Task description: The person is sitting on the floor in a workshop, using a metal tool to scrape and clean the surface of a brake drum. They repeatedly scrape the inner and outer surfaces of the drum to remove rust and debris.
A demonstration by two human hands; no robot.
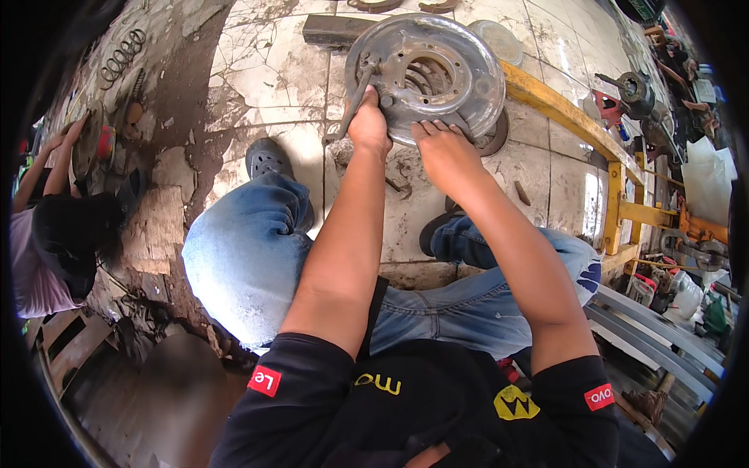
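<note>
A round grey metal brake backing plate (480,82) tilts in front of me, with a large centre hole and small holes around it. My left hand (368,125) closes on its near-left edge, thumb up on the face and the other fingers hidden. Beside that thumb, a dark metal lever (353,109) slants across the plate's left side. My right hand (446,152) grips the near rim, fingers over the edge and thumb hidden. Through the centre hole, coil-like metal rings (425,76) show. A small bolt-like piece (402,189) lies on the tiles below the plate.
A dark metal block (335,30) lies behind the plate, with a round translucent lid (498,40) nearby. A yellow metal frame (573,117) runs along the right, beside assorted parts. At left, another person (58,210) handles a round part (87,140); a coil spring (122,58) lies beyond.
</note>
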